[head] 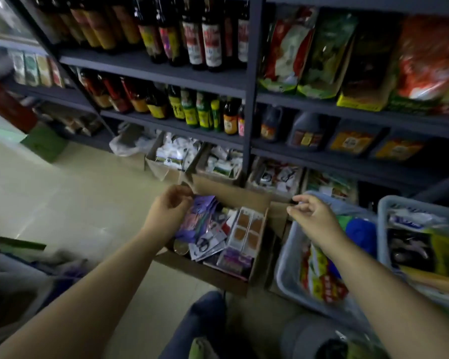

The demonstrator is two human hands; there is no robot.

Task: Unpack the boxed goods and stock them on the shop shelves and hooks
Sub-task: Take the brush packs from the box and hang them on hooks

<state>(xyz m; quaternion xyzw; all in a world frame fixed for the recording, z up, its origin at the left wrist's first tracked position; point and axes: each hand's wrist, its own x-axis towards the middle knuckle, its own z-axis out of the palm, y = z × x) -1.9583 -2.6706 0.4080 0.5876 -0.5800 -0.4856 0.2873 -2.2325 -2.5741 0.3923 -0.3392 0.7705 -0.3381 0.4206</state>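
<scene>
A brown cardboard box (233, 278) full of small packets sits on the floor, right in front of the dark shelves (166, 73) of bottles. The left hand (170, 211) is at the box's left edge, fingers curled on the purple packets (202, 206). The right hand (313, 216) floats just right of the box, fingers loosely bent, holding nothing. A gray basket (285, 265) of goods sits right beside the box

a small shop: grey metal shelves (151, 66) hold rows of sauce bottles (205, 35) and snack bags (290, 47), with open boxes (166, 172) of packets on the floor.
</scene>
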